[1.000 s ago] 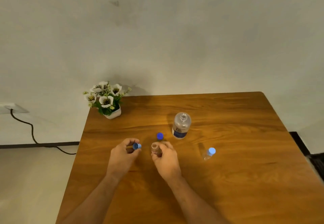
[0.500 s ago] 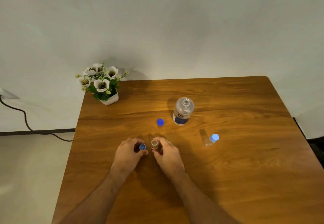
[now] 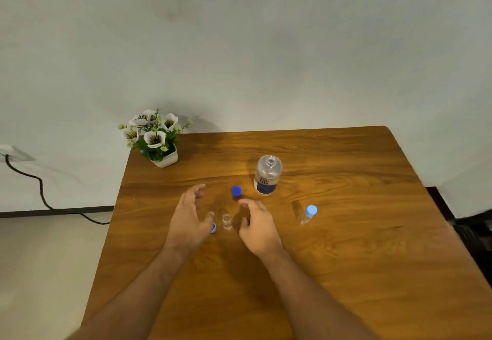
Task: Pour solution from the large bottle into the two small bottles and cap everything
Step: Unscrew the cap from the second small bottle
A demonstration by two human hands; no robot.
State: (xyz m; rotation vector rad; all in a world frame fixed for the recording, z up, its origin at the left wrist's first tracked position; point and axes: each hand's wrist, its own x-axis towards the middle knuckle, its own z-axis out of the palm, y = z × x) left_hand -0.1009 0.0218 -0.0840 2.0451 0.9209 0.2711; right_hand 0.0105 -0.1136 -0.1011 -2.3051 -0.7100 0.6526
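An uncapped small clear bottle [image 3: 227, 220] stands upright on the wooden table [image 3: 332, 260] between my hands. Its light blue cap [image 3: 213, 227] lies on the table just left of it, partly hidden by my left hand [image 3: 190, 220]. My left hand hovers with fingers spread and holds nothing. My right hand [image 3: 257, 226] is just right of the bottle, fingers relaxed and apart from it. The large clear bottle [image 3: 267, 176] stands open farther back, its dark blue cap [image 3: 236, 191] lying to its left. A second small bottle [image 3: 307, 214] with a light blue cap stands at the right.
A white pot of artificial flowers [image 3: 157, 140] sits at the table's back left corner. A black cable [image 3: 42, 193] runs along the floor and wall at the left. The table's right edge drops off near a dark object on the floor.
My left hand has put the light blue cap down beside the small bottle and spread its fingers. My right hand has let go of the small bottle and drawn slightly right.
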